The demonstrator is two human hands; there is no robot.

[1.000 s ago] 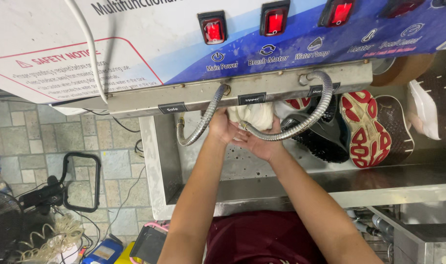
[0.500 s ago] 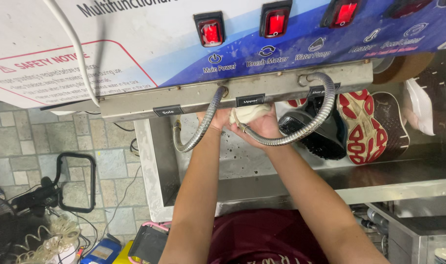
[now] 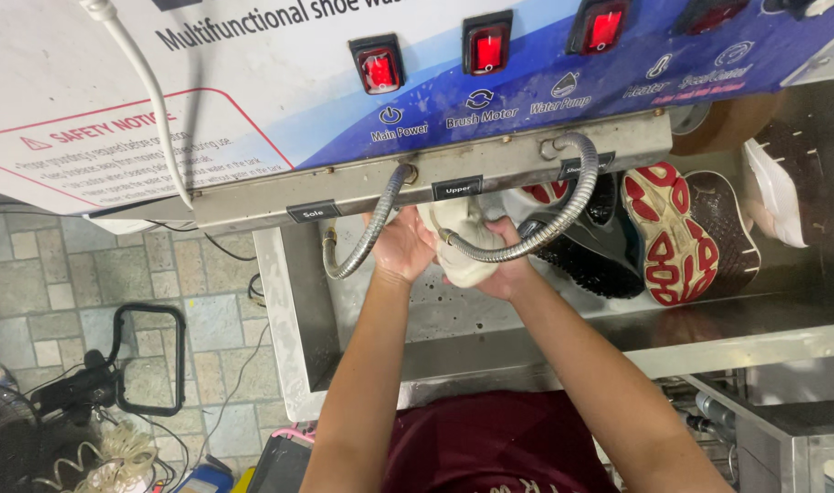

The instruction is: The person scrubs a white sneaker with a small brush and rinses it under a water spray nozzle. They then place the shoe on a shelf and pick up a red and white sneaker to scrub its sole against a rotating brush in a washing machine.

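A shoe-cleaning workshop is shown. A steel wash basin (image 3: 527,351) is set under a washing machine's control panel (image 3: 490,82), on which red rocker switches (image 3: 486,43) are lit. Flexible metal hoses (image 3: 536,239) are hung from the panel's lower edge. Sports shoes with red-patterned soles (image 3: 686,233) are kept at the basin's right end. Cables (image 3: 97,456) are left on the tiled floor (image 3: 79,274).

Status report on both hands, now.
Left hand and right hand gripping whitish shoe under machine panel. Flexible metal hose crosses it.
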